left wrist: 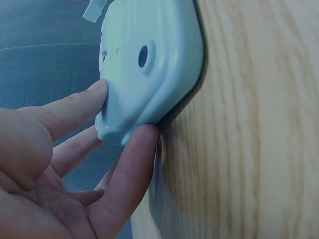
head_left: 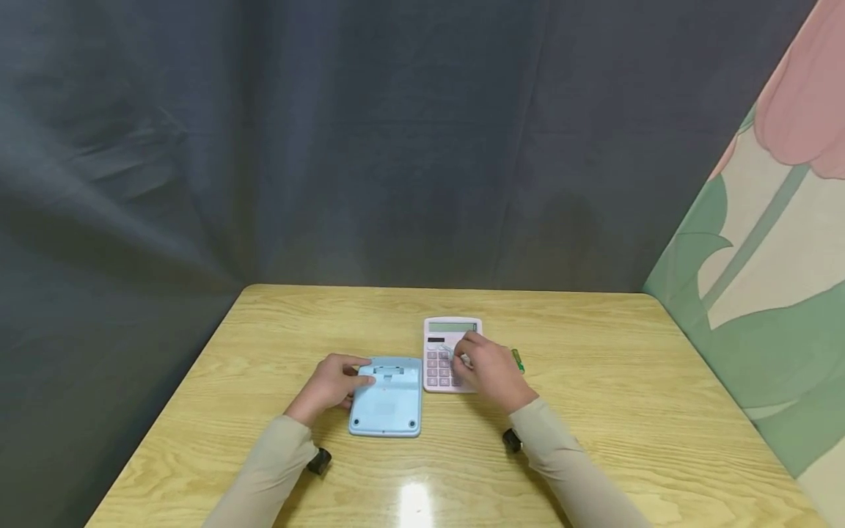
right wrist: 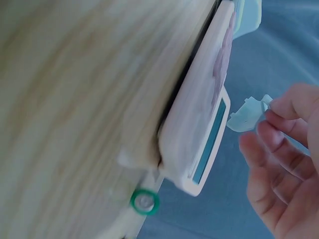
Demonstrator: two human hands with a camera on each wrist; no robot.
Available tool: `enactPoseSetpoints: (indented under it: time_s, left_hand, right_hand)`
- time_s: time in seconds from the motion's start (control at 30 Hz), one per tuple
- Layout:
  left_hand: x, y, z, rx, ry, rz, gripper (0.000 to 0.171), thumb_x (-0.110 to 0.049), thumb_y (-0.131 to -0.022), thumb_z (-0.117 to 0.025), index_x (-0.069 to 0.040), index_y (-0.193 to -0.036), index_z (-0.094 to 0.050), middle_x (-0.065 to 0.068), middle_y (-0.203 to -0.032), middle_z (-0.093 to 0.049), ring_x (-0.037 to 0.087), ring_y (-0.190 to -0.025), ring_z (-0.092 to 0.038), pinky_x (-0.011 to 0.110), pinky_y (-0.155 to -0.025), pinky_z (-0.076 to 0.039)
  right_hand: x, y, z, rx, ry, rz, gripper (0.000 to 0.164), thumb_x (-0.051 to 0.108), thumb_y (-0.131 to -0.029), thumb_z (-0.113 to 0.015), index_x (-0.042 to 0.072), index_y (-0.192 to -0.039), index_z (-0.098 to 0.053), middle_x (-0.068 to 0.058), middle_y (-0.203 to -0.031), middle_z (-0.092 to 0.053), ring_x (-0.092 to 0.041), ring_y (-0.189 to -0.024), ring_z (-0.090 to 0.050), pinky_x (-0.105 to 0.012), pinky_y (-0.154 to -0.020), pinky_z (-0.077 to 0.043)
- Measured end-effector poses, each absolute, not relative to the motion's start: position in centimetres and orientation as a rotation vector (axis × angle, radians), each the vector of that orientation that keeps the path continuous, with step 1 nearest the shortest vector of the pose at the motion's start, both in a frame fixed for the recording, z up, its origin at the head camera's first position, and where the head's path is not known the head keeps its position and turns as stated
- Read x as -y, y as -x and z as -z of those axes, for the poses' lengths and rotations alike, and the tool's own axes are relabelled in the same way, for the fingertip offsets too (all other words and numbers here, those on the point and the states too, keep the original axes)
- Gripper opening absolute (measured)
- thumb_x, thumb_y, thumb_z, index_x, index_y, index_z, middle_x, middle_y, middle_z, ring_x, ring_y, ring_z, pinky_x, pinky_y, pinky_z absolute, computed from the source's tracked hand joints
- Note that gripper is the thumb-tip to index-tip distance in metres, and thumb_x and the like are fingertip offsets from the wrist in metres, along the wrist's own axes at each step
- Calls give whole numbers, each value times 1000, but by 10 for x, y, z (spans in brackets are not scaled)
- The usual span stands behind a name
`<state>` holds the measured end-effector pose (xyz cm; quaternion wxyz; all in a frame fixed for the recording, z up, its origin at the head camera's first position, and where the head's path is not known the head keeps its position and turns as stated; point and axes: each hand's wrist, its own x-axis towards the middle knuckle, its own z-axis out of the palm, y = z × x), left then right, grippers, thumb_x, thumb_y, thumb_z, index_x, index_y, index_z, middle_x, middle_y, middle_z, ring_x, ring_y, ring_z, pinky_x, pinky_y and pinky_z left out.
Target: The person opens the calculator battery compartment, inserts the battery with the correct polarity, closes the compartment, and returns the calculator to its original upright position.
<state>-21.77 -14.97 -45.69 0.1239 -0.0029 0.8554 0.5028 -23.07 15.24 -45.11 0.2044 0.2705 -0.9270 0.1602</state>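
Note:
A light blue calculator (head_left: 386,403) lies face down on the table, its battery compartment (head_left: 388,371) uncovered near the top. My left hand (head_left: 332,381) grips its left side, the thumb on the back and a finger at the lower edge, as the left wrist view shows. Between thumb and fingertips my right hand (head_left: 490,367) pinches a small light blue battery cover (right wrist: 246,115). That hand is above a pink calculator (head_left: 439,367), which lies face up with its display at the far end and is partly hidden by the hand.
A green battery (head_left: 518,359) lies just right of the pink calculator; its round end shows in the right wrist view. The wooden table (head_left: 297,315) ends at a dark curtain (head_left: 409,147) behind, and a flower-patterned panel (head_left: 779,293) stands on the right.

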Motion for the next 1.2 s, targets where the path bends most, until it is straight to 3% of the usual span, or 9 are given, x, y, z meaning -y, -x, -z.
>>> enactPoseSetpoints:
  time_s: [0.3, 0.63, 1.2]
  left_hand:
    - [150, 216, 456, -2502, 3, -1463, 41, -13, -92, -73, -6, -132, -66, 13, -97, -64, 19, -64, -62, 33, -54, -58]
    - [148, 216, 457, -2501, 8, -1464, 40, -13, -92, -74, -8, -131, -67, 12, -98, -64, 19, -64, -61, 33, -54, -58]
    - [148, 218, 458, -2500, 9, -1460, 40, -13, -92, -75, -9, -131, -68, 12, -96, -64, 19, -64, -61, 33, -53, -57]
  right_hand:
    - [-176, 236, 451, 2603, -648, -430, 6, 12, -88, -72, 13, -82, -72, 2, -90, -65, -8, -65, -54, -26, -51, -47]
    - [-210, 236, 449, 2640, -553, -423, 7, 10, -88, -72, 9, -81, -71, -3, -91, -66, -5, -57, -46, -22, -46, -40]
    - [-257, 238, 455, 2664, -479, -383, 10, 9, -90, -68, 5, -82, -72, -8, -86, -64, -9, -50, -44, -25, -41, -38]
